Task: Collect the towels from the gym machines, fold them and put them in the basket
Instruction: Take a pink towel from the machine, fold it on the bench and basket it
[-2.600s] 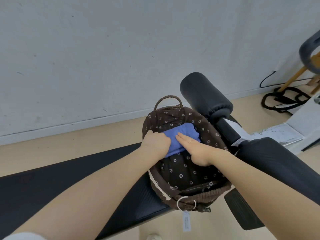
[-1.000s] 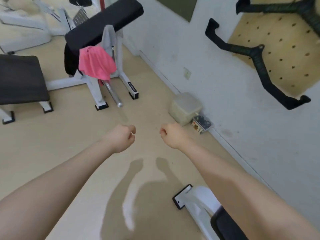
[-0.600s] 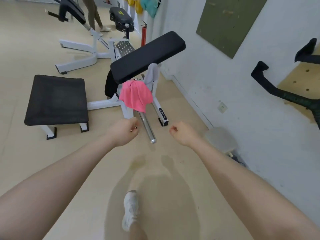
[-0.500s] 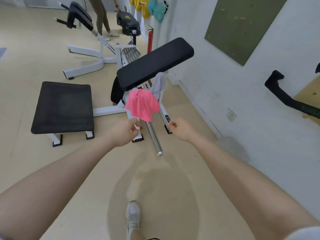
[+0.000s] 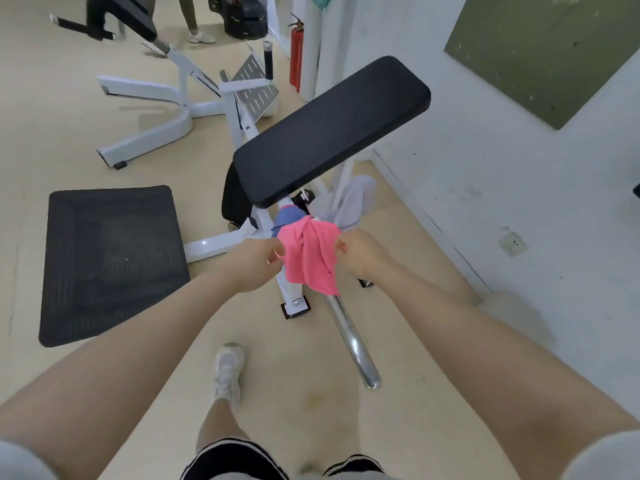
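1. Pink cloth sits between two bare arms reaching out. The left hand (image 5: 258,259) curls its fingers at the left edge of the pink towel (image 5: 310,259); the right hand (image 5: 358,252) pinches its right edge.
2. Three towels show: one pink, one blue towel (image 5: 289,216), one grey towel (image 5: 355,202).
3. The pink towel hangs bunched on the white machine (image 5: 263,223), under the black pad (image 5: 329,129), above a shiny bar (image 5: 353,344).
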